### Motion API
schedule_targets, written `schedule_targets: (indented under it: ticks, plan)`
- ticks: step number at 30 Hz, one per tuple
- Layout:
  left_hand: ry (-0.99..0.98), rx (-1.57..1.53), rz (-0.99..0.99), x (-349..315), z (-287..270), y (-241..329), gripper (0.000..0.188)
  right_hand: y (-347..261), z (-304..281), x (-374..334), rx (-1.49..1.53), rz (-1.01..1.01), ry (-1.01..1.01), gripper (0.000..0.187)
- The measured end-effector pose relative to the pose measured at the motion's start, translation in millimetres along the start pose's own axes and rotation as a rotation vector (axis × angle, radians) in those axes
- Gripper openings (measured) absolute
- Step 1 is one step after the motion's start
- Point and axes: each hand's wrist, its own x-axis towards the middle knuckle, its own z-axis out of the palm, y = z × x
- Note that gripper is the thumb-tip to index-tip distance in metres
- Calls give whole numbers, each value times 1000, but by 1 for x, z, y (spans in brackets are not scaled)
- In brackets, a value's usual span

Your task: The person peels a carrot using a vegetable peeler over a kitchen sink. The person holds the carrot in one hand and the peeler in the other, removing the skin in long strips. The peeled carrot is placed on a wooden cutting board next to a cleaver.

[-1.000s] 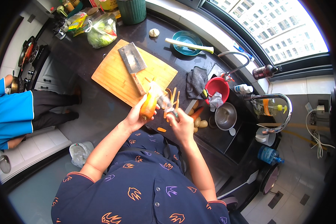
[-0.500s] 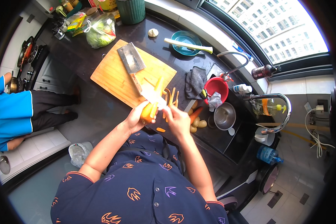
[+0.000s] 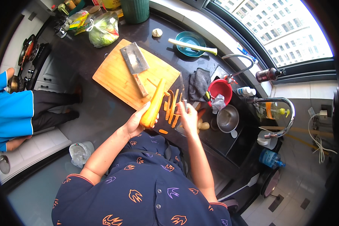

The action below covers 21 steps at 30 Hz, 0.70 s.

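Note:
My left hand [image 3: 136, 122] is wrapped round the thick end of a peeled orange carrot [image 3: 154, 105], its thin end pointing away over the near edge of a wooden cutting board [image 3: 113, 73]. To the right, my right hand [image 3: 189, 118] is closed on a peeler [image 3: 184, 105], mostly hidden by the fingers and blurred. The two hands are apart. Long carrot peelings [image 3: 171, 109] lie on the dark counter between them. A cleaver [image 3: 135, 60] with a wooden handle rests flat on the board.
Beyond the board are a bagged vegetable [image 3: 103, 32], a garlic bulb [image 3: 157, 32] and a teal plate [image 3: 190, 39] with a pale stalk across it. At right stand a red bowl [image 3: 219, 89], a metal bowl [image 3: 228, 118] and potatoes [image 3: 204, 125]. Another person [image 3: 13, 111] is at far left.
My right hand has moved right, away from the carrot, taking the peeler with it. The carrot is now in full view, still in my left hand.

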Motion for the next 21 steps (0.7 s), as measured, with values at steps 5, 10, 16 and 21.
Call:
schedule_targets:
  ticks: [5, 10, 16, 21]
  plan:
    - [-81, 159, 100, 7, 16, 0, 61, -48, 38, -34, 246, 48, -153, 31]
    - [-100, 92, 29, 7, 7, 3, 60, -39, 19, -27, 292, 182, -104, 24]
    - [-28, -133, -24, 11, 0, 4, 50, 28, -7, 0, -141, 24, 63, 27]
    - [-18, -149, 9, 19, -7, -3, 48, 16, -8, -14, -343, -108, 202, 31]
